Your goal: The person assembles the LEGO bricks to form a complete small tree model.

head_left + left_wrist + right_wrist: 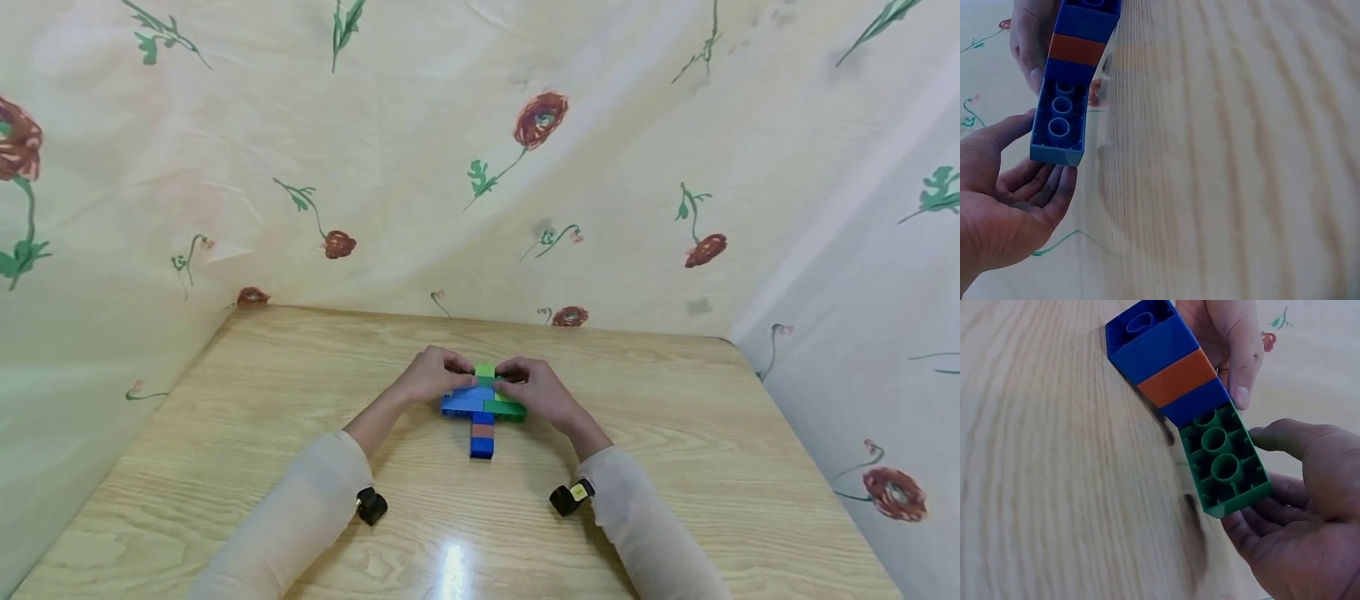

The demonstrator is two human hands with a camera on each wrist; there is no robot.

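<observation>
A figure of joined toy building blocks [471, 406] is at the middle of the table, with a blue and orange stem toward me, a wider blue and green crosspiece, and light green at the far end. My left hand [433, 377] holds it on its left side near the top. From the opposite side my right hand [546, 392] grips it too. In the left wrist view a blue block [1060, 122] shows its hollow underside with round tubes. The right wrist view shows the hollow side of a green block [1225, 464]. Fingers partly hide the upper blocks.
The wood-grain table [660, 433] extends around the figure on all sides. Behind it and at both sides hangs a pale cloth [420, 150] printed with red flowers. A black wrist camera [371, 506] sits at the left cuff, another black camera [567, 498] at the right.
</observation>
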